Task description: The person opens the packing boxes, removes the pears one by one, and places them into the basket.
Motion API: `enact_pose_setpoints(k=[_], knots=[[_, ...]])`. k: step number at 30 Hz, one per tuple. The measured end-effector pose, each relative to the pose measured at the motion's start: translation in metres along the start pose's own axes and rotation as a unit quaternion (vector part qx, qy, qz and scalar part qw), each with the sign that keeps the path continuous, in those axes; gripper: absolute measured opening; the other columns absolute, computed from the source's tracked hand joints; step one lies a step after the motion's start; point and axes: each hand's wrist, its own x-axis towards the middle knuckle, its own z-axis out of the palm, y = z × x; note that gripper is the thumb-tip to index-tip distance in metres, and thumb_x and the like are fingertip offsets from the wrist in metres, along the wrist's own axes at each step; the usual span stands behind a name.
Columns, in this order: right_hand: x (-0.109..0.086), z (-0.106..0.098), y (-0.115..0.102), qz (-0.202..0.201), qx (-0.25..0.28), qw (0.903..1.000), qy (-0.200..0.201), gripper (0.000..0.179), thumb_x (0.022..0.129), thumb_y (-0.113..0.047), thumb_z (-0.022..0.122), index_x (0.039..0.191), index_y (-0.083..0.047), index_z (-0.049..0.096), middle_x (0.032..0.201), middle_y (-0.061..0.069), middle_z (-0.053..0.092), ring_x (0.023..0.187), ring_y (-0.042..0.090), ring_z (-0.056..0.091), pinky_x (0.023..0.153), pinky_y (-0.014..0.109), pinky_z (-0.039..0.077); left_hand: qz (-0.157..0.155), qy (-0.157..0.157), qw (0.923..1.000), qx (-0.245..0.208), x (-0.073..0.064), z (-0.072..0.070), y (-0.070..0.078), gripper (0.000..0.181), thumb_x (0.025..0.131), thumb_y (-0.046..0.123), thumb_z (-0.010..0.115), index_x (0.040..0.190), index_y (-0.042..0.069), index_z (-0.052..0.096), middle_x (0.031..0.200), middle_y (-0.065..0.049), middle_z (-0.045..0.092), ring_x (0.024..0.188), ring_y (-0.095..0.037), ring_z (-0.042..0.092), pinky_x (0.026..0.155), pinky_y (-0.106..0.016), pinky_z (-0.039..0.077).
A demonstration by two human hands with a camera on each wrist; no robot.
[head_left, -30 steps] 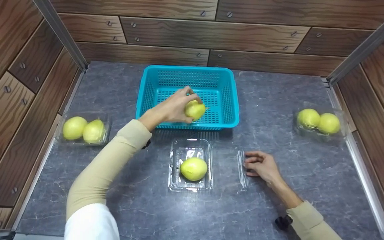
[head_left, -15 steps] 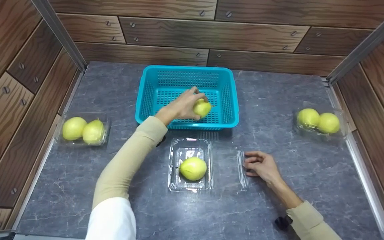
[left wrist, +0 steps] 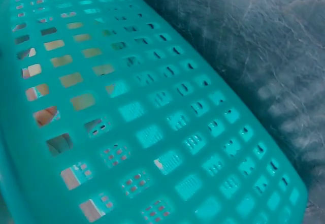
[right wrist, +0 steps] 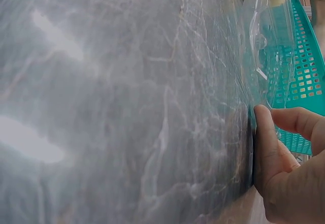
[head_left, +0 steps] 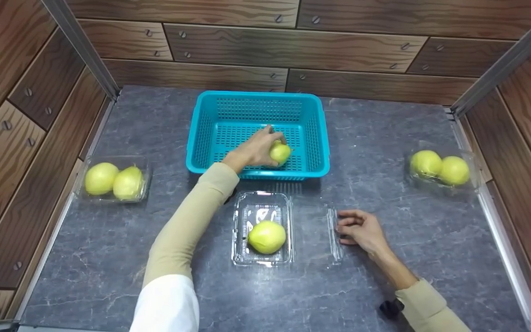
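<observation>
Inside the blue-green basket (head_left: 257,173), my left hand (head_left: 257,148) grips a yellow-green pear (head_left: 280,154) low near the basket floor. In front of the basket lies an open clear plastic clamshell container (head_left: 242,251) with one pear (head_left: 267,237) in its tray. Its transparent lid (head_left: 334,237) is folded out flat to the right. My right hand (head_left: 362,231) rests on the table at the lid's outer edge, fingertips right at the rim. The right wrist view shows the fingers (right wrist: 292,120) beside the clear plastic; the left wrist view has only the basket's perforated wall (left wrist: 127,112) and tabletop.
A clear container (head_left: 143,191) with two pears stands at the far left, and another container (head_left: 475,170) with two pears at the far right. Wood-patterned walls (head_left: 293,46) enclose the grey marbled table (head_left: 371,152) at the back and sides.
My left hand has carried the pear to the right and down inside the basket. The pear in the open container has shifted slightly toward me. My right hand stays in place.
</observation>
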Motion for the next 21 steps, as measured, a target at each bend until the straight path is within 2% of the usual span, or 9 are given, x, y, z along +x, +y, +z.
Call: enact_pose_setpoints(k=[12, 21], knots=[[-0.0019, 0.0009, -0.0018, 0.002, -0.001, 1.0, 0.0, 0.05, 0.09, 0.005, 0.075, 0.136, 0.01, 0.06, 0.095, 0.005, 0.073, 0.075, 0.01, 0.073, 0.065, 0.03, 0.066, -0.016, 0.001, 0.9998, -0.011, 0.0, 0.0049, -0.0094, 0.061, 0.086, 0.022, 0.086, 0.141, 0.017, 0.06, 0.144, -0.017, 0.05, 0.128, -0.033, 0.057, 0.11, -0.049, 0.054], [-0.0002, 0.001, 0.0001, 0.003, 0.001, 1.0, -0.002, 0.049, 0.089, 0.006, 0.073, 0.136, 0.011, 0.059, 0.094, 0.005, 0.073, 0.075, 0.01, 0.073, 0.066, 0.03, 0.067, -0.035, 0.0, 0.9991, -0.024, -0.0042, 0.0006, -0.0099, 0.06, 0.089, 0.027, 0.083, 0.143, 0.018, 0.058, 0.142, -0.016, 0.049, 0.124, -0.033, 0.058, 0.105, -0.048, 0.057]])
